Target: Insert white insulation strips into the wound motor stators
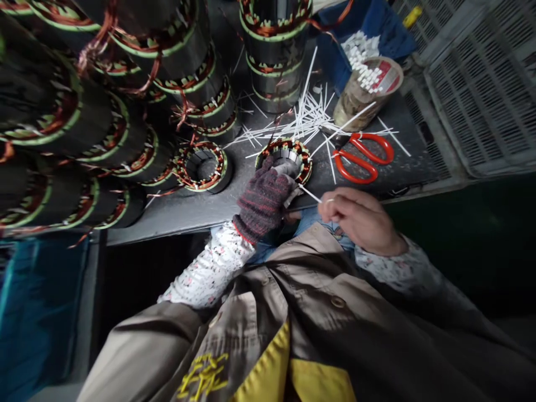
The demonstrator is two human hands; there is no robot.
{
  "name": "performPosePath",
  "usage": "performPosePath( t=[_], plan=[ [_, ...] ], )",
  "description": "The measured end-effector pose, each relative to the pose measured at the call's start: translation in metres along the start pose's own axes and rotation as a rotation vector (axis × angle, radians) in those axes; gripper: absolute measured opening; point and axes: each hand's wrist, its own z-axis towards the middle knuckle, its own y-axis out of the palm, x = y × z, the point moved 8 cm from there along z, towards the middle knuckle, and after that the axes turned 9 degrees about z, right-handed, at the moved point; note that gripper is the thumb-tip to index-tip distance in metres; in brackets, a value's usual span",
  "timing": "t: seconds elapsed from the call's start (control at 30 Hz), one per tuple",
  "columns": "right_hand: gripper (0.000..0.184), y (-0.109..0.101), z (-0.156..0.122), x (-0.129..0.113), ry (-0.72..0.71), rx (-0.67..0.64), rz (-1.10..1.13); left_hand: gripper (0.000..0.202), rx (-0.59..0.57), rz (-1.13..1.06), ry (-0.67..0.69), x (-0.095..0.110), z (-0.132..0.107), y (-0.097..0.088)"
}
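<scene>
A motor stator [307, 177] with copper windings and a pale green rim sits near the bench's front edge. My left hand [266, 195], in a dark knitted glove with bare fingertips, is closed over the near side of its ring. From that rim a thin white cable tie [310, 194] runs to the right. Its far end is pinched between the fingers of my bare right hand [355, 215], held just off the bench edge. Part of the stator is hidden under the glove. Red-handled scissors [362, 162] lie right of the stator, above my right hand.
Several stacked stators [201, 106] crowd the left and back, beside a single stator [203, 166]. Loose white strips [310, 117] litter the bench behind the work. A tape roll [355, 103] holding white ties and a blue bin [377, 28] stand back right, near grey crates [481, 84].
</scene>
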Motion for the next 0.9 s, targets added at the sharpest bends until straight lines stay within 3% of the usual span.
performPosePath(
  t=[0.13, 0.27, 0.37, 0.43, 0.5, 0.6, 0.67, 0.77, 0.9],
  plan=[
    [0.044, 0.002, 0.023, -0.014, -0.172, 0.158, 0.014, 0.029, -0.063, 0.042, -0.006, 0.001, 0.003, 0.007],
    [0.048, 0.019, 0.062, 0.000, -0.255, 0.208, -0.140, 0.034, -0.131, -0.047, -0.001, 0.000, 0.003, 0.012],
    [0.045, 0.025, 0.056, -0.007, -0.430, 0.128, -0.471, 0.032, -0.074, -0.088, -0.014, -0.006, 0.002, 0.006],
    [0.037, 0.013, 0.037, -0.020, -0.577, 0.072, -0.764, 0.027, -0.017, -0.120, 0.001, -0.006, 0.000, 0.000],
    [0.028, -0.022, 0.029, -0.026, -0.518, 0.109, -1.069, 0.031, 0.037, -0.139, -0.014, -0.005, -0.001, -0.005],
    [0.008, -0.086, 0.039, -0.024, -0.274, 0.186, -1.501, 0.051, 0.045, -0.016, -0.038, -0.001, 0.000, -0.002],
    [0.025, -0.114, 0.054, -0.016, -0.147, 0.147, -1.680, 0.052, -0.010, 0.127, -0.009, 0.005, 0.003, 0.006],
    [0.048, -0.125, 0.070, -0.011, -0.069, 0.090, -1.821, 0.045, -0.093, 0.256, 0.021, 0.008, 0.006, 0.015],
    [0.061, -0.115, 0.065, -0.011, 0.054, 0.074, -1.877, 0.045, -0.073, 0.267, 0.077, 0.007, 0.005, 0.011]
  ],
)
